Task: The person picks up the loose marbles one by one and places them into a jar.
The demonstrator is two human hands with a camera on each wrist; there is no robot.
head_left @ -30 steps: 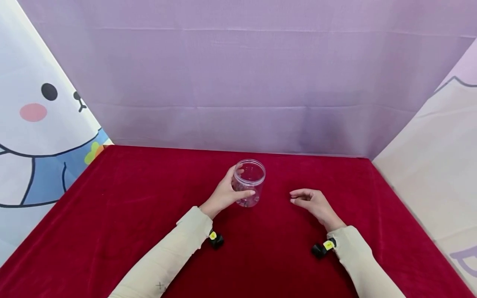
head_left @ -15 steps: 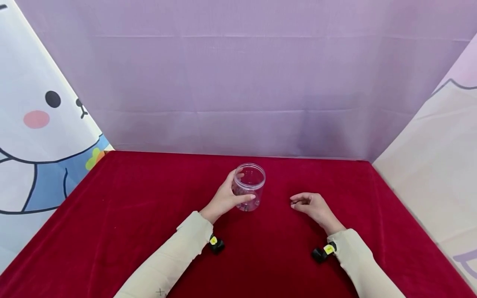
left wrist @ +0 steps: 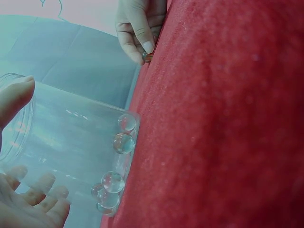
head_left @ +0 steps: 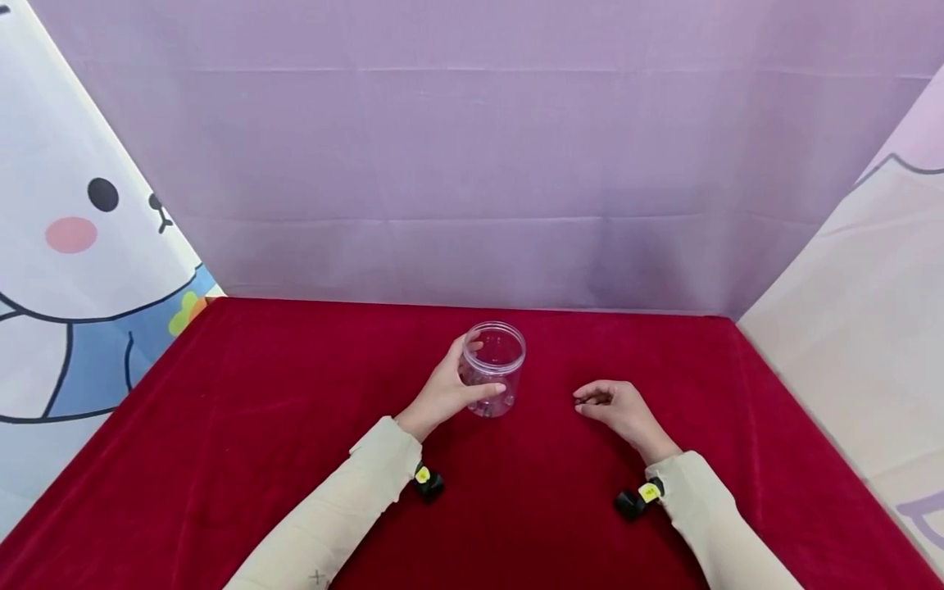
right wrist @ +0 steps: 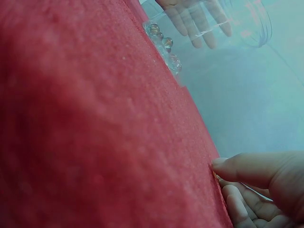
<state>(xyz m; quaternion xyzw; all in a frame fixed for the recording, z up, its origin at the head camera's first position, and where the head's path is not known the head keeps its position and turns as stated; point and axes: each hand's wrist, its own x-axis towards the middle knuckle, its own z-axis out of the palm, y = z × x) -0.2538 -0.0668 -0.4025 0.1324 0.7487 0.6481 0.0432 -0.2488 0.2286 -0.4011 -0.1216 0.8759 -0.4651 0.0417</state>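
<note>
My left hand grips a clear plastic jar from its left side, thumb across the front and fingers round the back. The jar stands upright on the red cloth with its mouth uncovered. Several clear glass marbles lie at its bottom, seen best in the left wrist view. To the right of the jar, my right hand is low at the cloth. Its thumb and fingers pinch a single glass marble with an amber tint, mostly hidden by the fingertips in the right wrist view.
Red velvety cloth covers the table. A lilac curtain hangs behind its far edge. Printed fabric panels stand at the left and right. Each wrist wears a small black camera.
The right hand's thumb and fingertips have come together on the marble at the cloth. My left hand and the jar keep their place; the head view has tilted slightly.
</note>
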